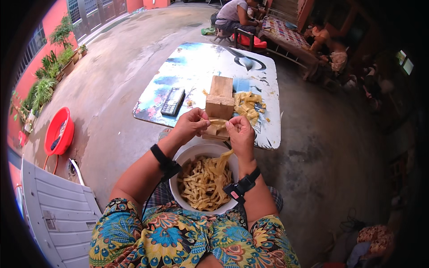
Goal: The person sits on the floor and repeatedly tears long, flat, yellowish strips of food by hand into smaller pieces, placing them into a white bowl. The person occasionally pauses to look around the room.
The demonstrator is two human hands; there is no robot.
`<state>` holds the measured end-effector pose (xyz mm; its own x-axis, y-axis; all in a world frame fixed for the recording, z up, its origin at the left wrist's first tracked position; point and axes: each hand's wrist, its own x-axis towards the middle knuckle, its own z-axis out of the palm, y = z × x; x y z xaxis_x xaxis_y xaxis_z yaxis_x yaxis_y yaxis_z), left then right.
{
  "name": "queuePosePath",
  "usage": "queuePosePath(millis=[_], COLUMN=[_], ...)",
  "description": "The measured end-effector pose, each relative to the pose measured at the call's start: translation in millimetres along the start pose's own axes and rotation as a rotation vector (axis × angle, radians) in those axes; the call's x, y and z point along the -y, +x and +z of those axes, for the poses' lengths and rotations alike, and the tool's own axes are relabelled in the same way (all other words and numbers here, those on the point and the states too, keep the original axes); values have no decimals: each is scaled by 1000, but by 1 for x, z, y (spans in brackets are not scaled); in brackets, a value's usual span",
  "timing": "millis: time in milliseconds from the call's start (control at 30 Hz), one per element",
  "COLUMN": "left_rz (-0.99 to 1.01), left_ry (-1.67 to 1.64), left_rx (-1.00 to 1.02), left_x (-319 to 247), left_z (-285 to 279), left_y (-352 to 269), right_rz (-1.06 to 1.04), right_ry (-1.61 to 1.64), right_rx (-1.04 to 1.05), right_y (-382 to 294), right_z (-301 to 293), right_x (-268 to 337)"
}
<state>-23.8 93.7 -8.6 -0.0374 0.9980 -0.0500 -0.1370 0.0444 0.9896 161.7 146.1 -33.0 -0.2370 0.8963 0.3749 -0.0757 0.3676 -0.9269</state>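
Between my two hands a pale yellow flat strip point(218, 123) is stretched. My left hand point(192, 124) pinches its left end with thumb and finger, and my right hand point(240, 131) pinches the other side. A tail of strip hangs below my right hand towards a white bucket point(175, 187) on my lap. Folded yellowish strips point(201, 182) fill much of that bucket. Just beyond my fingers stands a wooden block device point(220, 106) at the table's near edge. A heap of yellow strips point(249, 105) lies to its right.
The low painted table point(197, 63) also bears a keypad phone point(173, 101). On the floor at left is a red basin point(59, 130) with cloth inside; a white panel point(57, 214) stands nearer. Several people sit around a covered bed point(285, 33) at upper right.
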Motion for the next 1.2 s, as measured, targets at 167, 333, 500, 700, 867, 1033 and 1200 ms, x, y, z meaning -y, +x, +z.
queuePosePath(millis=[167,333,500,700,867,1033,1200], left_rz=[-114,-52,-55,426,607,347,492], left_ry=[45,91,109,1046,1095,1106,1382], left_rx=[-47,-143,-76,42,182,176,337], left_x=[8,6,-2,-29,-36,-46,-32], left_z=[7,17,2,39,71,37,42], left_y=[-13,-22,-25,-64,-71,-78,-92], right_rz=[-18,-127,-70,204,267,398,-97], right_ry=[-284,-439,-150,129,553,282,-355], right_rx=[-58,-167,-125,243,474,621,280], right_y=[-13,-19,-14,-29,-50,-51,-53], right_z=[-5,-9,-18,-38,-28,-51,-44], right_x=[-4,-4,-8,17,35,23,33])
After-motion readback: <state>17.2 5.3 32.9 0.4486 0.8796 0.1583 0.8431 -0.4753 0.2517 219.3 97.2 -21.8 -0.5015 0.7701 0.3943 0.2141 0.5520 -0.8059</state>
